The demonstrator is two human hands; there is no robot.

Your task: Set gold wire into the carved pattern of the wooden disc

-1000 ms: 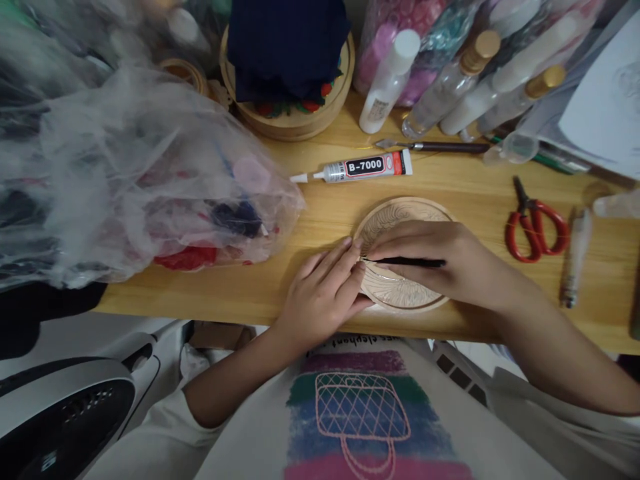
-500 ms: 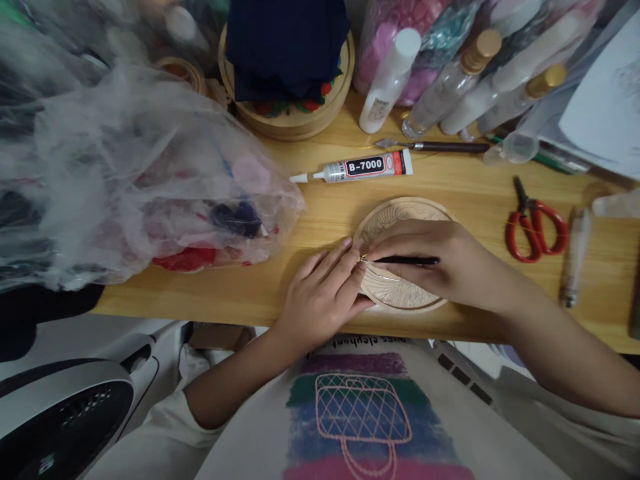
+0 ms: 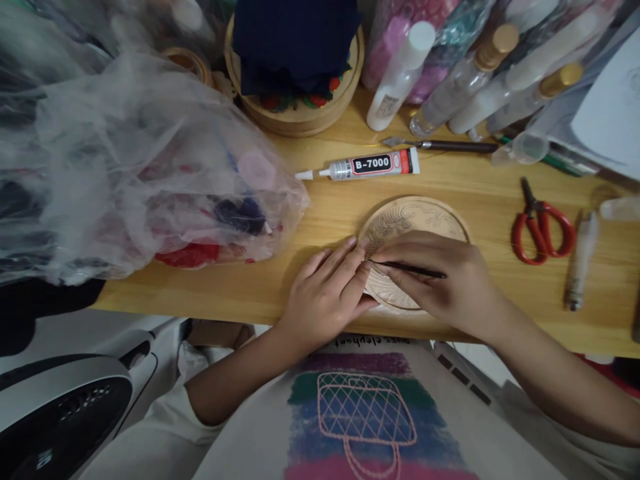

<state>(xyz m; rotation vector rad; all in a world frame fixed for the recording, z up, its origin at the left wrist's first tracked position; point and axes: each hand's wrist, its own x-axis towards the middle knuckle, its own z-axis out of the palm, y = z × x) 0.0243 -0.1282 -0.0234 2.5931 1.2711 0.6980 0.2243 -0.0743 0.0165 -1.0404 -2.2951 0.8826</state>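
Note:
A round, pale wooden disc (image 3: 425, 212) with fine curling line drawings lies on the table. My left hand (image 3: 327, 290) rests at its left rim, fingers stretched and a little apart, thumb by the near edge. My right hand (image 3: 450, 280) is over the disc, pinching slender black tweezers (image 3: 415, 268) between thumb and fingers. Their tip meets my left fingertips at the rim, so any small piece there is hidden. A thin, shiny wire-like line shows on the disc just below the tweezers.
Behind the disc lie a B-7000 glue tube (image 3: 374, 164) and a palette knife (image 3: 450, 145). Red-handled cutters (image 3: 543, 230) and a whitish pen-like tool (image 3: 581, 260) are on the right. A bulging plastic bag (image 3: 150, 173) fills the left; bottles (image 3: 403, 77) stand at the back.
My right hand has shifted slightly lower on the disc and the tweezers now slope more. More of the disc's far side shows. The whole view has moved a little.

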